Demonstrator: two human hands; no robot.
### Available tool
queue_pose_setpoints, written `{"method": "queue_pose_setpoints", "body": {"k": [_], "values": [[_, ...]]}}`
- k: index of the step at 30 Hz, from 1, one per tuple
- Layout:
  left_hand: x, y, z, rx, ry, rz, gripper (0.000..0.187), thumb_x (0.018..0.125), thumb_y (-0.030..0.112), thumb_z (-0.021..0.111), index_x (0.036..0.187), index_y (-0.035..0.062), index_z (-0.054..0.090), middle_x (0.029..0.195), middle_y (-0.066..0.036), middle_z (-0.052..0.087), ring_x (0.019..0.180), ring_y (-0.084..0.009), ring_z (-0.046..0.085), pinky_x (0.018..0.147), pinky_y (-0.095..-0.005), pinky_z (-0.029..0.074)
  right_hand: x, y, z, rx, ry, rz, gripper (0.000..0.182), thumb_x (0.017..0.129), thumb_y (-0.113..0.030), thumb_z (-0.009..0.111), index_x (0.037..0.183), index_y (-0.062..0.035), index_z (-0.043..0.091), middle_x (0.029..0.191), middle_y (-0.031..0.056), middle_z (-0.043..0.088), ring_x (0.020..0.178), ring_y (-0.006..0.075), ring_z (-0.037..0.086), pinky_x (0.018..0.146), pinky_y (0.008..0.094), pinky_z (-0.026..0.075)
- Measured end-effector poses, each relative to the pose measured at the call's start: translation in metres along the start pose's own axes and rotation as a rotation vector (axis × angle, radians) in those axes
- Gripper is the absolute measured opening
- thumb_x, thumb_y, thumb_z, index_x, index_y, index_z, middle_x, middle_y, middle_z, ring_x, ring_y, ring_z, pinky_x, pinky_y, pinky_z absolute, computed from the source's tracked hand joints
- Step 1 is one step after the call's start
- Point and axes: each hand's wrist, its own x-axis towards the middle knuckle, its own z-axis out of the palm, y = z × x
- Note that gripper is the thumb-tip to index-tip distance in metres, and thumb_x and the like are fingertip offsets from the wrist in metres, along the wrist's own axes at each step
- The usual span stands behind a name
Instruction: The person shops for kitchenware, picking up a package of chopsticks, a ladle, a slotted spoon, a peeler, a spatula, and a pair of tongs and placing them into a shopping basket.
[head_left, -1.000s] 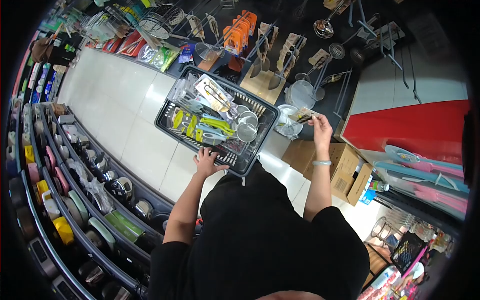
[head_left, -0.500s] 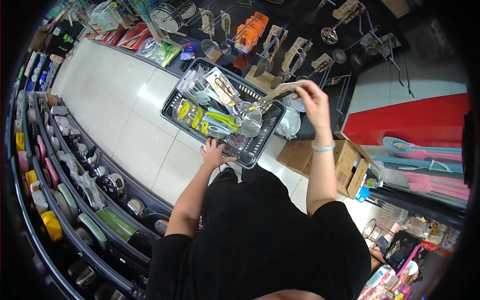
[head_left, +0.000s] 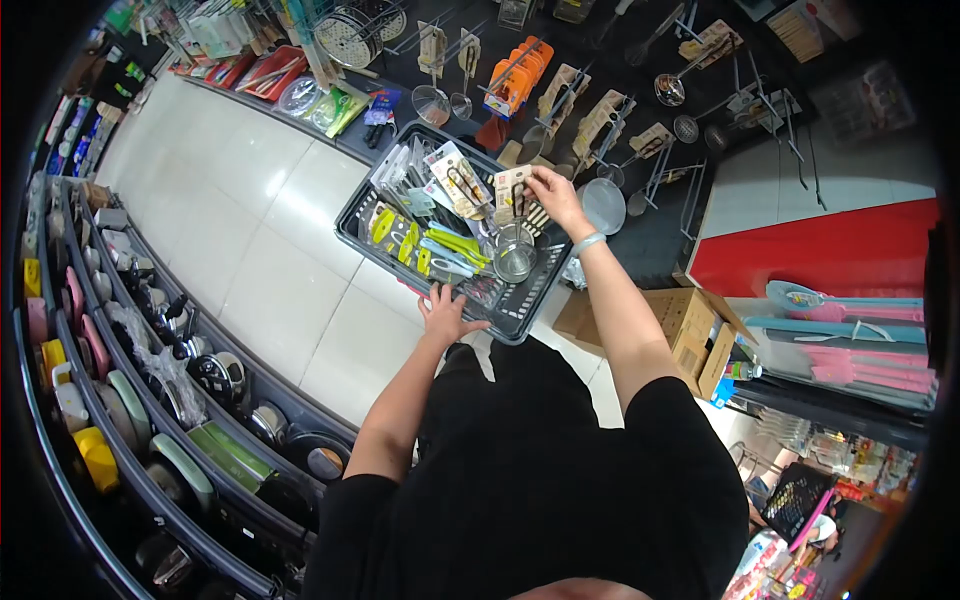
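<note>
A dark plastic basket full of kitchen tools stands in front of me. My right hand pinches the top of a carded strainer over the basket's right part; its round mesh lies among the goods. My left hand rests with spread fingers on the near rim of the basket and holds nothing. Inside the basket are green-carded tools, green and light blue handles, and a carded black-handled item.
Hooks with orange-carded goods and ladles hang behind the basket. An open cardboard box is at right. Shelves of pans curve along the left. Pink and blue spatulas lie far right.
My right hand has moved left and down over the basket, bringing the card it holds upright to face me. My left hand stays on the rim. The view has shifted slightly.
</note>
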Motion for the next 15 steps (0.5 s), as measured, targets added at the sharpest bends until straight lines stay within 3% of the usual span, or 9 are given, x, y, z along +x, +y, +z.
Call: {"method": "queue_pose_setpoints", "body": {"k": [3,6,7,9,11,13,15], "values": [[0.001,0.0,0.002,-0.002,0.039,0.006,0.077,0.056,0.069,0.068,0.109,0.0141,0.061,0.133,-0.011,0.034,0.131,-0.0364,0.018,0.097,-0.066,0.014,0.012,0.008,0.009,0.064,0.04,0.072,0.044,0.088,-0.012,0.056,0.13,-0.0073,0.045,0.091,0.0065,0.066,0.078,0.0108,0.063,0.069,0.0261,0.051],[0.001,0.0,0.003,-0.032,0.055,0.001,0.074,0.055,0.067,0.07,0.108,0.0167,0.062,0.132,-0.01,0.035,0.131,-0.0364,0.018,0.096,-0.067,0.015,0.006,0.016,0.014,0.169,-0.015,-0.002,0.042,0.09,-0.011,0.054,0.131,-0.0061,0.044,0.108,0.0087,0.062,0.079,0.0109,0.062,0.068,0.0247,0.051],[0.001,0.001,0.003,-0.032,0.07,0.004,0.072,0.054,0.066,0.071,0.107,0.0176,0.062,0.132,-0.01,0.035,0.131,-0.0365,0.019,0.096,-0.0673,0.015,0.004,0.022,0.016,0.362,-0.037,0.004,0.039,0.091,-0.01,0.053,0.129,-0.0034,0.046,0.109,0.008,0.061,0.079,0.0113,0.062,0.068,0.0238,0.051],[0.0,0.006,0.0,-0.024,0.069,-0.002,0.072,0.054,0.066,0.071,0.107,0.0177,0.062,0.132,-0.01,0.036,0.131,-0.037,0.019,0.096,-0.0677,0.016,-0.006,0.039,0.011,0.365,-0.023,0.059,0.034,0.091,-0.009,0.052,0.124,-0.001,0.049,0.108,0.0088,0.062,0.081,0.0126,0.062,0.067,0.0237,0.051],[0.002,0.009,-0.006,-0.026,0.007,-0.033,0.077,0.053,0.067,0.071,0.109,0.014,0.061,0.135,-0.012,0.034,0.132,-0.0354,0.018,0.097,-0.0675,0.016,-0.016,0.069,-0.001,0.314,0.124,0.063,0.031,0.091,-0.009,0.052,0.121,0.0002,0.051,0.107,0.0102,0.062,0.083,0.014,0.062,0.067,0.0243,0.051],[0.003,0.008,-0.004,-0.016,0.03,-0.022,0.076,0.053,0.066,0.072,0.108,0.0149,0.062,0.133,-0.011,0.036,0.131,-0.0358,0.019,0.095,-0.068,0.017,-0.027,0.081,-0.013,0.362,0.512,0.072,0.021,0.091,-0.008,0.05,0.11,-0.0004,0.054,0.093,0.0092,0.064,0.078,0.0135,0.062,0.064,0.0246,0.05],[0.003,0.01,-0.003,-0.01,0.029,-0.036,0.076,0.052,0.067,0.071,0.107,0.0158,0.062,0.133,-0.011,0.036,0.131,-0.0356,0.02,0.095,-0.0676,0.018,-0.026,0.098,-0.033,0.398,0.824,0.202,0.018,0.091,-0.008,0.051,0.107,-0.0009,0.055,0.089,0.0084,0.064,0.077,0.0135,0.061,0.065,0.0252,0.051]]}}
